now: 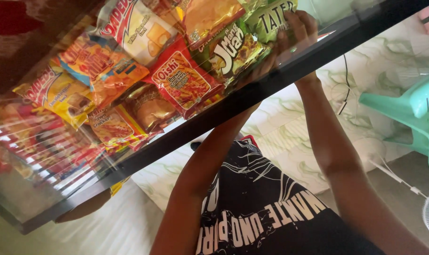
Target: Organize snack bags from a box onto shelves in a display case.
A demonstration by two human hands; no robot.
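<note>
Green snack bags (252, 35) sit at the far end of a glass-topped display case (290, 71), and the right hand (297, 30) is up there, fingers clasped around one. Left hand (259, 71) reaches beneath the dark frame; its grip is hidden. Red prawn cracker bag (184, 80) lies just beside.

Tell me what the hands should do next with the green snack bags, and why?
Probably ease the right hand off and settle the green snack bags flat. They lie at the glass table's dark edge, tilted and overlapping the red packet; the left hand is hidden beneath.
</note>
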